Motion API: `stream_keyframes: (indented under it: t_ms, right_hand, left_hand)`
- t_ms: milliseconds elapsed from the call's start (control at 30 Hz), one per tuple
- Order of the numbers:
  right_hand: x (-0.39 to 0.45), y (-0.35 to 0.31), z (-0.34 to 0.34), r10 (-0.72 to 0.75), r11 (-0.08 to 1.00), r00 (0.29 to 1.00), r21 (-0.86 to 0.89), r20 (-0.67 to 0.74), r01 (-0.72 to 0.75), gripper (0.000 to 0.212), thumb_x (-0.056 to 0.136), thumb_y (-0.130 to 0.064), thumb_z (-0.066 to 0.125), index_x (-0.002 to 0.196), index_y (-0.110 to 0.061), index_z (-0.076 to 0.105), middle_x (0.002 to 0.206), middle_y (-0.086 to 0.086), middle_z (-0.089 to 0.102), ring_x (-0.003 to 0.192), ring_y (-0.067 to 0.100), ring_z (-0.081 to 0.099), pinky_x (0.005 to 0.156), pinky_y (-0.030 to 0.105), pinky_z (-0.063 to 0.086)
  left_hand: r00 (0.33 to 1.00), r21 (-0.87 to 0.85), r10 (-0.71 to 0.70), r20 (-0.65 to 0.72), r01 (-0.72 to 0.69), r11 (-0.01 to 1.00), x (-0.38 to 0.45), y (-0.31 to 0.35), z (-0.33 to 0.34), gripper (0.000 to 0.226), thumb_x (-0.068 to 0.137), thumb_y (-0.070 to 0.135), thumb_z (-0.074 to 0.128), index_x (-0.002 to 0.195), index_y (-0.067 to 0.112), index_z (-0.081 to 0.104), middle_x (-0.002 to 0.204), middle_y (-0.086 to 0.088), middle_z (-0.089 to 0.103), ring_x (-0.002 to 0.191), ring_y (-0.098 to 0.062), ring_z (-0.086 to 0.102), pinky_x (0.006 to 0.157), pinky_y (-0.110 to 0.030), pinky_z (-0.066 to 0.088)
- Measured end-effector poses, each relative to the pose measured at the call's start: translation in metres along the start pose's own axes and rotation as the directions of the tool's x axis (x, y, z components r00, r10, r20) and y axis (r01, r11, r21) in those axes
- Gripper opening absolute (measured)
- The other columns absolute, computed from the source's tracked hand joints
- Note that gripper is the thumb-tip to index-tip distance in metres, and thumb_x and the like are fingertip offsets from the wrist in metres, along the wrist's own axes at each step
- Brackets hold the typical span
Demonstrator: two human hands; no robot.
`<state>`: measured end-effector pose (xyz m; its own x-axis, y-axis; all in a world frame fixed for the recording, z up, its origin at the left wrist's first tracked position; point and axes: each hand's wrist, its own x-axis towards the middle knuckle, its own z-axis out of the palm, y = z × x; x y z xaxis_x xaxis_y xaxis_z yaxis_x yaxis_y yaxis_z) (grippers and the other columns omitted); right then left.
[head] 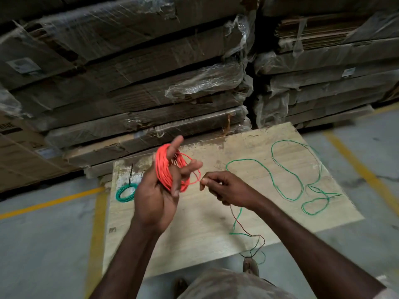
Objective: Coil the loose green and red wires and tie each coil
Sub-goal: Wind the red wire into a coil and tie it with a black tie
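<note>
Head view
Left hand: the left hand [158, 197] is raised, palm toward the camera, with the red coil [167, 169] wound around its spread fingers; the thumb crosses the lower turns and holds them in place.
Right hand: the right hand [224, 187] is just right of the coil, fingers curled, pinching a red strand that runs from the coil to its fingertips.
Red tail: a thin dark red tail [248, 233] hangs below the right wrist and loops near the board's near edge, crossing a green strand there.
Loose green wire: the green wire [287, 169] lies uncoiled in big open loops on the right half of the board, with one end trailing toward the near edge.
Green coil: a small green coil [125, 192] lies on the board's left edge, just left of the left hand, with a black tie [130, 173] sticking up from it.
Board: a pale wooden board [194, 229] lies flat on the grey floor [43, 244].
Behind: stacks of wrapped flat cartons [140, 83] stand just beyond the board.
Floor marks: yellow lines [96, 234] run beside the board.
</note>
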<state>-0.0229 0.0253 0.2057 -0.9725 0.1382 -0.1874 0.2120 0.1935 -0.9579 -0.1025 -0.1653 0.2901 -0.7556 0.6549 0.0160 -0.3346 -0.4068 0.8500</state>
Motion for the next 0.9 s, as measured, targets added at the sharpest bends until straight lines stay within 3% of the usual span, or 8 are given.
stream_keyframes:
  t_ms: [233, 333, 433, 567, 633, 733, 800, 900]
  right_hand:
    - [-0.021, -0.008, 0.014, 0.016, 0.996, 0.981, -0.091, 0.193, 0.001, 0.026, 0.113, -0.041, 0.054, 0.114, -0.031, 0.077, 0.067, -0.006, 0.042, 0.057, 0.016, 0.041, 0.051, 0.027, 0.042]
    - [-0.03, -0.025, 0.02, 0.018, 0.997, 0.948, -0.075, 0.317, 0.006, 0.028, 0.116, -0.037, 0.049, 0.13, -0.033, 0.072, 0.066, -0.004, 0.04, 0.054, 0.013, 0.037, 0.049, 0.024, 0.04]
    - [-0.036, -0.046, 0.001, -0.021, 0.982, 0.94, -0.169, 0.341, 0.083, 0.026, 0.114, -0.032, 0.054, 0.129, -0.023, 0.074, 0.062, -0.014, 0.047, 0.057, 0.006, 0.044, 0.057, 0.023, 0.043]
    - [-0.036, -0.07, -0.049, -0.141, 0.926, 0.971, -0.32, 0.192, 0.198, 0.018, 0.11, -0.019, 0.062, 0.105, -0.012, 0.078, 0.066, -0.028, 0.061, 0.062, -0.006, 0.055, 0.065, 0.011, 0.04]
    - [-0.029, -0.077, -0.072, -0.219, 0.919, 0.975, -0.331, 0.024, 0.214, 0.019, 0.109, -0.02, 0.064, 0.098, -0.014, 0.078, 0.064, -0.02, 0.063, 0.057, -0.001, 0.055, 0.059, 0.016, 0.041]
    - [-0.011, -0.077, -0.089, -0.303, 0.913, 0.941, -0.328, -0.152, 0.241, 0.02, 0.108, -0.028, 0.066, 0.099, -0.015, 0.079, 0.063, -0.006, 0.062, 0.056, 0.004, 0.052, 0.058, 0.027, 0.044]
    - [0.003, -0.07, -0.093, -0.293, 0.923, 0.931, -0.318, -0.216, 0.217, 0.02, 0.108, -0.022, 0.067, 0.099, -0.009, 0.079, 0.06, -0.02, 0.06, 0.055, -0.003, 0.052, 0.059, 0.014, 0.038]
    - [0.019, -0.05, -0.088, -0.246, 0.928, 0.955, -0.324, -0.169, 0.182, 0.019, 0.106, -0.028, 0.07, 0.094, -0.016, 0.078, 0.07, -0.018, 0.065, 0.062, -0.003, 0.052, 0.063, 0.022, 0.042]
  left_hand:
    - [0.971, -0.071, 0.184, -0.151, -0.197, 0.978, 0.041, 0.029, -0.01, 0.055, 0.12, 0.032, 0.019, 0.16, 0.012, 0.049, 0.048, -0.001, 0.045, 0.123, -0.033, 0.074, 0.103, -0.032, 0.051]
    - [0.939, 0.2, 0.286, -0.189, -0.249, 0.948, 0.064, 0.025, -0.019, 0.056, 0.121, 0.039, 0.018, 0.16, 0.015, 0.049, 0.051, -0.007, 0.052, 0.122, -0.033, 0.075, 0.105, -0.035, 0.049]
    - [0.931, 0.702, 0.348, -0.108, -0.177, 0.69, 0.085, 0.003, -0.049, 0.054, 0.12, 0.045, 0.02, 0.152, 0.025, 0.058, 0.057, -0.016, 0.055, 0.103, -0.019, 0.081, 0.088, -0.033, 0.059]
    - [0.989, 0.942, 0.146, -0.001, -0.048, 0.333, 0.081, -0.033, -0.082, 0.06, 0.115, 0.056, 0.026, 0.128, 0.02, 0.072, 0.096, -0.017, 0.078, 0.095, -0.017, 0.076, 0.093, -0.044, 0.06]
    - [1.0, 0.926, -0.007, 0.02, -0.016, 0.378, 0.064, -0.046, -0.08, 0.038, 0.117, 0.047, 0.031, 0.132, 0.036, 0.065, 0.103, -0.003, 0.08, 0.097, -0.006, 0.077, 0.086, -0.031, 0.059]
    - [0.971, 0.806, -0.229, 0.073, 0.078, 0.587, 0.037, -0.055, -0.06, 0.048, 0.114, 0.052, 0.032, 0.139, 0.034, 0.069, 0.06, -0.002, 0.065, 0.096, -0.024, 0.083, 0.077, -0.03, 0.052]
    - [0.935, 0.696, -0.32, 0.152, 0.128, 0.707, 0.022, -0.056, -0.042, 0.053, 0.114, 0.047, 0.029, 0.144, 0.026, 0.068, 0.051, -0.018, 0.053, 0.098, -0.035, 0.083, 0.09, -0.037, 0.047]
    - [0.913, 0.456, -0.315, 0.26, 0.172, 0.873, 0.005, -0.048, -0.02, 0.056, 0.121, 0.027, 0.019, 0.146, 0.015, 0.067, 0.044, -0.016, 0.04, 0.098, -0.047, 0.08, 0.119, -0.047, 0.045]
